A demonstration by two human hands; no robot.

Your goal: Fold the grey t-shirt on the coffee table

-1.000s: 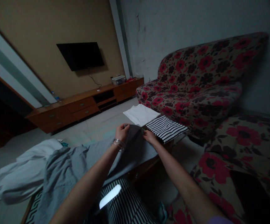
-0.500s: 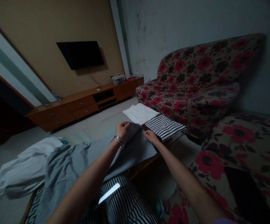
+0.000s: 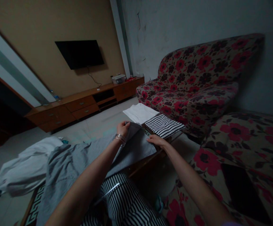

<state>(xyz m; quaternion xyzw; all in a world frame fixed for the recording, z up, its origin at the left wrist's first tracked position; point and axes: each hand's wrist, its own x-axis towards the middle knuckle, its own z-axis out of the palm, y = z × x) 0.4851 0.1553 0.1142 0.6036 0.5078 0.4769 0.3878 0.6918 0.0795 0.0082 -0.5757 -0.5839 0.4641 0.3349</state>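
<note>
A grey garment (image 3: 98,147) lies stretched over a low table (image 3: 136,171), its right end partly lifted and folded. My left hand (image 3: 122,129), with bracelets at the wrist, is closed on the raised upper edge of the cloth. At the right end of the garment, my right hand (image 3: 155,140) pinches its edge between thumb and fingers. Just beyond that hand lies a flat black-and-white striped cloth (image 3: 164,125). A flat white cloth (image 3: 139,113) sits behind the striped one. To the left, a loose white garment (image 3: 28,166) is heaped beside the grey one.
A flowered sofa (image 3: 190,91) stands beyond the table, and a flowered seat (image 3: 240,135) is close on my right with a dark flat object (image 3: 244,191) on it. Striped fabric (image 3: 131,201) covers my lap. A wooden TV cabinet (image 3: 84,105) runs along the far wall.
My right hand has drawn slightly nearer with the garment's edge, baring some of the table's patterned border. My left hand keeps its hold. The view has shifted a little.
</note>
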